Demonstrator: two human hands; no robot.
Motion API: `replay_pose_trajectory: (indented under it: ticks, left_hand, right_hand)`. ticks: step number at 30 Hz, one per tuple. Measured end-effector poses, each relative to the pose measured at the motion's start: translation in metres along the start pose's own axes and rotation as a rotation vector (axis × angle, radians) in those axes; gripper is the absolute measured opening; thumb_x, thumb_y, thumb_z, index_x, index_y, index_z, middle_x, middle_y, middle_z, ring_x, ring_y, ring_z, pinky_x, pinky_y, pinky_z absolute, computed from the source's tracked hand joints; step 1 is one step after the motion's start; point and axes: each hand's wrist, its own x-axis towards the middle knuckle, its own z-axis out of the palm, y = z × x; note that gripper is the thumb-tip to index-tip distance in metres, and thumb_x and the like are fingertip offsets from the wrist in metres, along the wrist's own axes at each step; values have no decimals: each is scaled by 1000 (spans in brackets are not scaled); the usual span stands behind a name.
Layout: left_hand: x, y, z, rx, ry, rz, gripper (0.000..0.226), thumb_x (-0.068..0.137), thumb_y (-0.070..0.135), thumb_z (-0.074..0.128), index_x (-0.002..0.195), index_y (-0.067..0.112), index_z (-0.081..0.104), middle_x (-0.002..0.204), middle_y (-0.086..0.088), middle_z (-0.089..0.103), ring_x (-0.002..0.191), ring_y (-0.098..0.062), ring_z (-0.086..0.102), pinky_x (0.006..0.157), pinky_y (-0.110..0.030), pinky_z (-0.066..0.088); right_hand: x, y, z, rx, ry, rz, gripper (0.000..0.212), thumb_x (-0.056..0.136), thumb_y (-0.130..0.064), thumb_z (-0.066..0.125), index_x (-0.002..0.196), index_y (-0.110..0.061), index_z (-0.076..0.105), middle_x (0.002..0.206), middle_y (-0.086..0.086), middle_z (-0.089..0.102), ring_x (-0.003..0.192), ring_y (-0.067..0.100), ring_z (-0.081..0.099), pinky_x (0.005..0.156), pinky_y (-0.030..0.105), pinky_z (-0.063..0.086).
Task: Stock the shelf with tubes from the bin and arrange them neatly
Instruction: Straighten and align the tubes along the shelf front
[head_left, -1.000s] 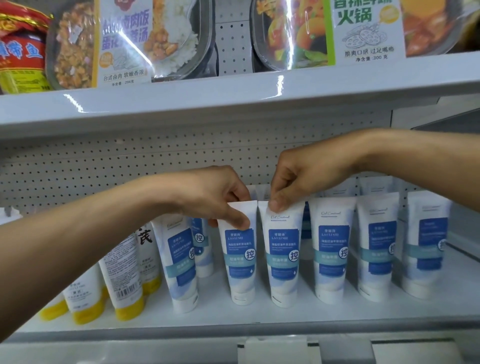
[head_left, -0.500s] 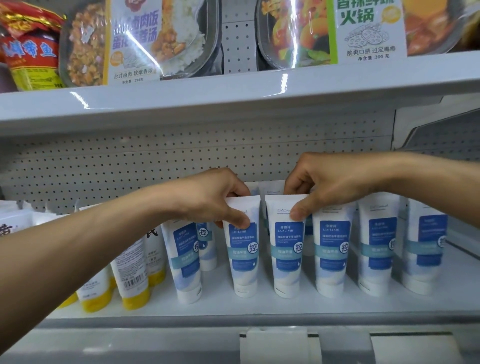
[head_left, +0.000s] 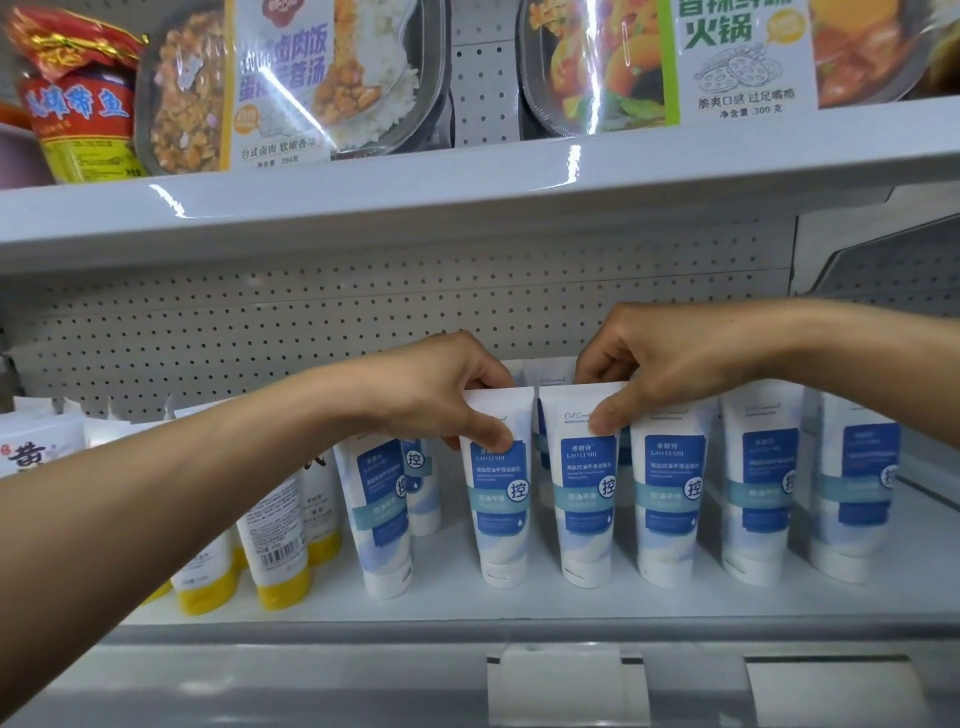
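The left hand (head_left: 447, 395) pinched the crimped top of a blue-and-white tube (head_left: 501, 499) between thumb and curled fingers; the right hand (head_left: 660, 364) pinched the neighbouring tube (head_left: 587, 499) likewise. Both tubes stood cap-down, just beside each other, near the middle of the shelf (head_left: 467, 605) front edge. Three matching tubes (head_left: 667, 499) lined up toward the right edge, and a tilted tube (head_left: 382, 514) leaned on the left. The left forearm crossed in front of the yellow-capped tubes (head_left: 278, 551) at the left, covering their tops. Boxed meals (head_left: 291, 83) sat on the upper shelf (head_left: 467, 208)
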Motion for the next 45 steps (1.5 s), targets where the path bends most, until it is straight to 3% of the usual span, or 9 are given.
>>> replay_pose_trajectory:
  ticks: [5,8,14,20,23,26,29,33,45]
  left_hand:
    - [-2,8,-8,66,-36,-6,25,83,29,73,107,22,69,100,8,74,88,-9,71,80,-31,60]
    - [-8,12,-32,85,71,-2,26,88,36,64,112,27,67,101,11,72,86,0,67,79,-23,57]
    - [-25,-25,-80,155,178,-57,19,94,25,61,109,34,68,105,18,71,94,10,63,85,-9,46]
    - [-22,-72,-96,177,-6,-109,24,89,26,67,111,38,65,113,19,68,106,3,61,104,-28,45]
    - [-9,-81,-95,152,-76,-42,35,87,25,71,120,33,62,118,18,64,111,2,58,96,-11,43]
    - [11,-85,-87,183,-147,53,45,82,24,75,124,30,61,119,17,62,114,2,56,79,4,39]
    - [26,-90,-73,189,-227,133,39,81,18,77,118,21,68,114,11,70,104,-3,64,87,-11,50]
    - [36,-95,-62,163,-195,185,24,83,21,75,105,12,73,102,3,74,94,-13,69,85,-35,58]
    - [49,-97,-52,127,-95,70,23,85,17,73,105,7,70,102,-7,73,89,-19,71,74,-32,61]
  right_hand:
    - [3,-4,-5,-15,-17,-42,24,82,-38,70,99,-22,72,93,-11,76,83,5,72,81,29,59]
    - [12,-8,-17,-31,104,-102,41,76,-56,60,94,-22,73,89,-11,75,83,4,70,84,26,55]
    - [42,-9,-18,-101,187,-121,12,87,-40,63,90,-32,71,89,-20,72,82,-8,64,79,17,47]
    - [83,-38,-17,-171,206,-124,17,89,-38,62,103,-33,70,100,-19,70,92,-5,64,85,12,50]
    - [107,-58,-20,-188,178,-121,20,90,-34,64,109,-32,68,107,-18,68,98,-2,62,88,12,47]
    - [124,-69,-24,-257,-17,63,39,86,-34,69,124,-28,61,119,-14,64,108,2,58,99,23,46]
    - [131,-71,-16,-350,-183,214,41,84,-32,71,123,-21,63,119,-7,65,107,8,59,99,29,49]
    - [134,-59,-2,-366,-155,209,29,85,-29,69,111,-16,69,108,-3,70,98,11,62,93,30,52]
    - [135,-43,2,-234,-87,161,26,88,-21,68,112,-14,68,103,-5,68,82,3,58,73,17,49]
